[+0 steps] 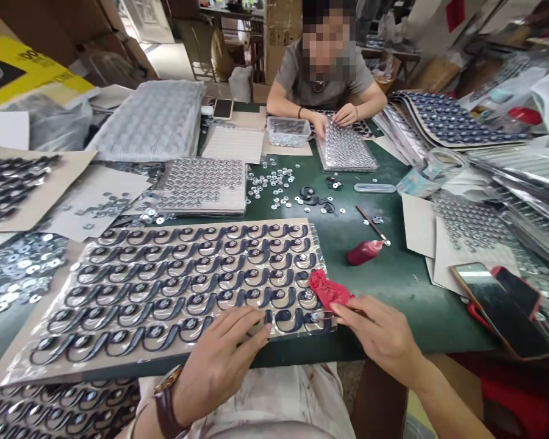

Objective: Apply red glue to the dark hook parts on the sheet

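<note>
A card sheet [274, 281] covered in clear film carries rows of dark hook-shaped pieces [165, 308], each with a small shiny round part. My left hand [222, 356] lies over the sheet's near edge, fingers stretched out and touching the lower row, holding nothing visible. At the near right corner, my right hand [379, 329] is closed in a pinch on a thin stick [328, 316]. Its tip is at the last piece of the bottom row. A crumpled red cloth [332, 292] lies by the right fingertips, partly over the sheet's right edge.
A bottle of red liquid [364, 252] lies beside a thin brush [371, 223]. Loose metal washers [274, 183] and a filled sheet [204, 186] are farther back. Opposite, a co-worker [324, 67] handles another sheet [348, 148]. Phones [498, 305] lie at the right.
</note>
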`<state>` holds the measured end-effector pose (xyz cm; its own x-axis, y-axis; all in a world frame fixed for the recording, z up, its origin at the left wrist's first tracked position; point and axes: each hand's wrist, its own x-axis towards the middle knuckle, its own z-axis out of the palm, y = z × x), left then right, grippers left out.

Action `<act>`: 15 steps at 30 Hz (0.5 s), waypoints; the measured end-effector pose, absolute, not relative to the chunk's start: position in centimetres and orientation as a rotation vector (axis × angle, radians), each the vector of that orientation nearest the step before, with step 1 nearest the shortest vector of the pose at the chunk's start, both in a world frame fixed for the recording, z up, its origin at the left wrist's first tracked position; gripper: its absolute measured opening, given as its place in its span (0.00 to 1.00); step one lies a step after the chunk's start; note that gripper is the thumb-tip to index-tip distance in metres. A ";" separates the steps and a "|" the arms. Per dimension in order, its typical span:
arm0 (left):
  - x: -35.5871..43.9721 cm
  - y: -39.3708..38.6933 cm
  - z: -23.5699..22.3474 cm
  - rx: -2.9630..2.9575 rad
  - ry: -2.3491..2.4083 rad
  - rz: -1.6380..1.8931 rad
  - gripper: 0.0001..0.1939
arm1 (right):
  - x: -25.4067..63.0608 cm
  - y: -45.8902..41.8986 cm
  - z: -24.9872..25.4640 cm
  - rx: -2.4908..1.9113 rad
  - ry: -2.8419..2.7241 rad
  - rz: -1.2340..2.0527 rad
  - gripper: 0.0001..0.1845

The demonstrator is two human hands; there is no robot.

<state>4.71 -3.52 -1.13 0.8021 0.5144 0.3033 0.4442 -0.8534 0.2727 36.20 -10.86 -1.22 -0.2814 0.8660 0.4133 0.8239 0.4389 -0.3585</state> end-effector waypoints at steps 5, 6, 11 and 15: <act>6.1 -4.0 -1.6 2.810 0.766 0.538 0.11 | 32.2 -6.8 -1.5 -1.253 -2.374 0.148 0.14; 6.3 -4.0 -1.7 2.814 0.770 0.541 0.12 | 32.0 -6.5 -1.7 -1.252 -2.399 0.171 0.14; 6.7 -4.2 -2.4 2.822 0.777 0.540 0.14 | 32.0 -6.5 -2.4 -1.278 -2.445 0.268 0.15; 6.6 -4.1 -2.6 2.816 0.777 0.515 0.14 | 32.0 -6.7 -2.3 -1.298 -2.418 0.273 0.14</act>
<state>6.63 -4.14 -2.60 0.8039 0.5240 0.2813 0.4636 -0.8484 0.2556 32.01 -6.74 -2.28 -0.5005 0.8323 0.2383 0.7582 0.5542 -0.3433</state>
